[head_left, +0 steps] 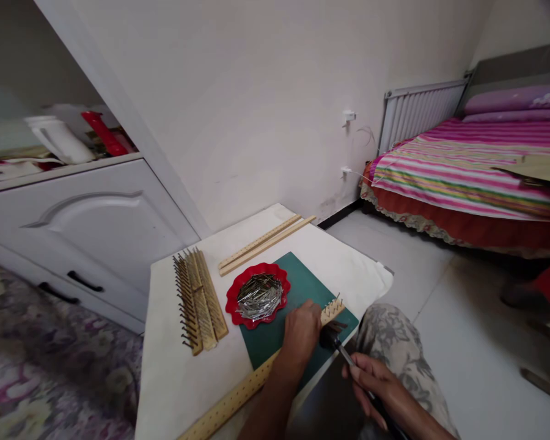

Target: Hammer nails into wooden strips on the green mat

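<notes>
A claw hammer (345,352) is in my right hand (373,384), its fingers wrapped round the handle. The dark hammer head is low over the wooden strip (229,406), close beside my left hand. My left hand (302,326) is closed and rests at the strip; its fingertips are hidden, so what they pinch does not show. The strip has rows of holes and lies across the green mat (297,275). Several nails (334,304) stand up from its far end. Beyond my left hand sits a red scalloped dish (233,292) full of loose nails (261,298).
Nail-studded wooden strips (201,299) lie at the left of the white table (165,379). Two bare wooden strips (266,244) lie near the wall. A white cabinet (91,238) stands on the left, a bed (467,165) at the back right. My knee (394,342) is against the table's right side.
</notes>
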{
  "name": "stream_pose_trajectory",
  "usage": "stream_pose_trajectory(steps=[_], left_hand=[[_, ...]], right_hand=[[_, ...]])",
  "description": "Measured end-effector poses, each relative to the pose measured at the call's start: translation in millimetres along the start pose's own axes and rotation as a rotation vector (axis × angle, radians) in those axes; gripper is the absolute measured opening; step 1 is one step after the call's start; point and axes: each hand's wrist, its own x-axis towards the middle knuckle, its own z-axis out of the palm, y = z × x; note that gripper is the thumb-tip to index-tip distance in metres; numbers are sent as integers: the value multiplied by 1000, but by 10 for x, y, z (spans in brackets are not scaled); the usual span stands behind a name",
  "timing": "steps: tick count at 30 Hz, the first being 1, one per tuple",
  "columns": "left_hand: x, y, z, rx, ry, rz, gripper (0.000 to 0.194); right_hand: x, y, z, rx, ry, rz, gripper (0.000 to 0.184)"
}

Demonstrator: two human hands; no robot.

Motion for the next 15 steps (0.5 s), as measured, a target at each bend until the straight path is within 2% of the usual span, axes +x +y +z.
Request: stream_pose_trajectory(steps=[5, 9, 15], left_hand=[[22, 30, 19, -78, 11, -11, 27], [33, 19, 83, -256, 59, -28, 19], [35, 0, 227, -447, 134, -74, 20]], right_hand=[[14, -12, -15, 38, 6, -2, 39], [15, -25, -19, 52, 28, -12, 40], [3, -64, -5, 18, 49, -15, 41]])
